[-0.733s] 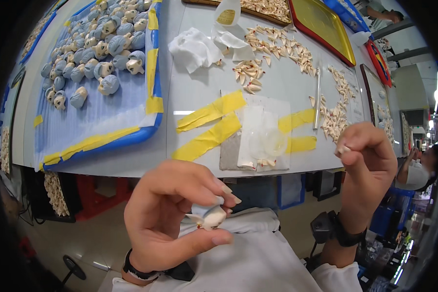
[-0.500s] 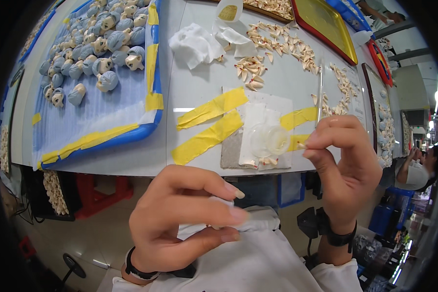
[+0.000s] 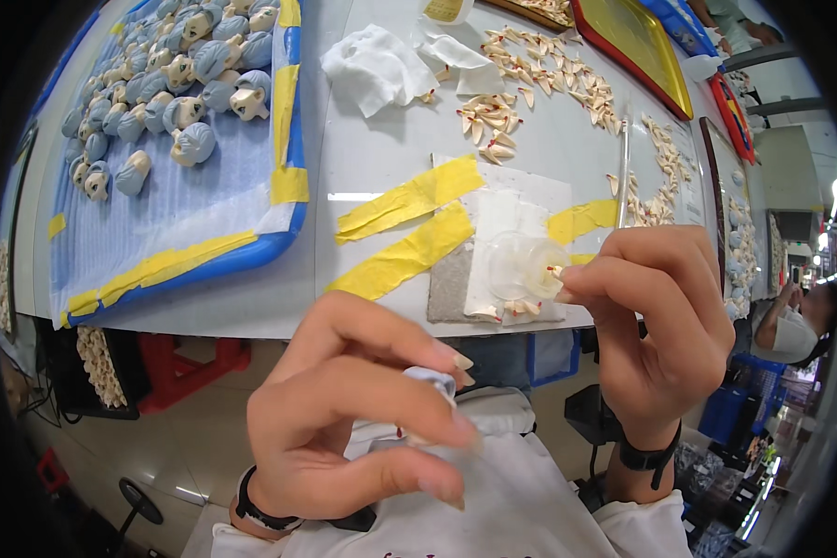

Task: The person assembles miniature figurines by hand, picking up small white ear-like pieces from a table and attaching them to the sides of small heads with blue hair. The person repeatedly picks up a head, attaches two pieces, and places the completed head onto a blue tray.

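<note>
My left hand [image 3: 358,409] is curled around a small grey-blue-haired doll head [image 3: 430,377], which the fingers mostly hide. It is held in front of the table edge. Thumb and forefinger of my right hand [image 3: 656,321] pinch a small cream pointed piece with a red tip [image 3: 555,271]. That piece is at the rim of a clear round cup [image 3: 516,265]; whether it touches the cup I cannot tell. The cup stands on a white-and-grey pad [image 3: 451,288], with a few similar cream pieces [image 3: 523,307] beside its base.
A blue tray [image 3: 284,232] edged with yellow tape holds many doll heads [image 3: 191,144] on the left. Crumpled white tissue [image 3: 377,70] and scattered cream pieces [image 3: 493,116] lie farther back. Yellow tape strips [image 3: 405,246] flank the pad. A gold tray [image 3: 637,51] with red rim lies back right.
My right hand has shifted slightly left and brought its cream piece to the cup's rim. The left hand has turned a little, showing more of the doll head. The view has shifted slightly.
</note>
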The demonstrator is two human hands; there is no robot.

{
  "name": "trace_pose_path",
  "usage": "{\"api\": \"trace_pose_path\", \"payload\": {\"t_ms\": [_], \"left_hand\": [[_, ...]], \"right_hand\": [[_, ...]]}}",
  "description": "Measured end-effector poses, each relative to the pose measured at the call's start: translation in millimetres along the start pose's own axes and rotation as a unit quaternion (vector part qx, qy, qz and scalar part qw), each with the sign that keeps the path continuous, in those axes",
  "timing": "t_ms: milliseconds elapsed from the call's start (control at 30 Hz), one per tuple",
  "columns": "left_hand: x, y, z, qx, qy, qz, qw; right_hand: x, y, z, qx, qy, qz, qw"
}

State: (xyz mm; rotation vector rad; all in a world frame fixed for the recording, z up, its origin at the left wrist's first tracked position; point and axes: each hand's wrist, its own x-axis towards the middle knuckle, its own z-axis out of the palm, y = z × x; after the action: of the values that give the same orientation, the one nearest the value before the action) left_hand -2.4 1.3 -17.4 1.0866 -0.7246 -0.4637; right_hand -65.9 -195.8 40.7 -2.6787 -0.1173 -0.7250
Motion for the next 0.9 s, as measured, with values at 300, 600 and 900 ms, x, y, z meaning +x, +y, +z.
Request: {"api": "trace_pose_path", "payload": {"t_ms": [300, 600, 900], "left_hand": [[3.2, 10.5, 17.6, -0.080, 0.094, -0.116, 0.986], [8.2, 14.2, 38.5, -0.100, 0.182, -0.127, 0.970], [-5.7, 2.2, 21.9, -0.031, 0.104, -0.052, 0.993]], "right_hand": [[0.1, -2.5, -1.6, 0.022, 0.002, 0.012, 1.000], [-9.7, -30.5, 1.5, 0.324, -0.029, 0.077, 0.942], [-12.3, -31.1, 0.1, 0.246, -0.020, 0.046, 0.968]]}}
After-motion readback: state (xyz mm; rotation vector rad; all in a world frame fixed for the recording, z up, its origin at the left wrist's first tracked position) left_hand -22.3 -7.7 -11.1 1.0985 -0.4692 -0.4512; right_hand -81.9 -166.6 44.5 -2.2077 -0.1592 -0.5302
